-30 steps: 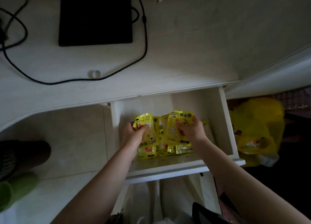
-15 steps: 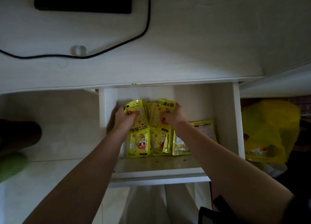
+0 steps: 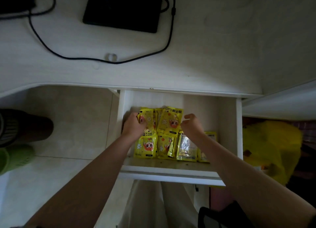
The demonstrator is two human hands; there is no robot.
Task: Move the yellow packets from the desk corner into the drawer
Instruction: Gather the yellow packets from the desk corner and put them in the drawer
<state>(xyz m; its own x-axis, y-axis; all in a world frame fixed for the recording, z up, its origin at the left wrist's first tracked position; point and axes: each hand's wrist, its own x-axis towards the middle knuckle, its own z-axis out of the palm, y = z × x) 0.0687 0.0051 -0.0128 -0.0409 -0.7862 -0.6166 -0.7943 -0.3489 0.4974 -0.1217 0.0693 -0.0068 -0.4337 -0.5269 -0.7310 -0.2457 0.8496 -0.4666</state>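
Looking down, you have the white desk [image 3: 213,65] filling the upper view, a black flat device [image 3: 123,8] and its cable [image 3: 164,47] on it, and no yellow packets showing on the part of it you can see. Below its edge the drawer [image 3: 238,128] stands pulled open, and the yellow packets [image 3: 171,121] lie inside it in overlapping rows toward the left and middle, long sides running front to back. More packets sit flat near the front, one showing a clear face [image 3: 186,146]. Your left hand [image 3: 133,126] is on the back-left packet, fingers curled over its near edge and gripping it. Your right hand [image 3: 192,125] sits just right of the back row, fingers loosely curled, holding nothing, seemingly just clear of the packets. The back row lies directly between your hands, with the left already on it, so any squaring up probably falls to that hand. To me the job looks nearly done, with only tidying and closing left.
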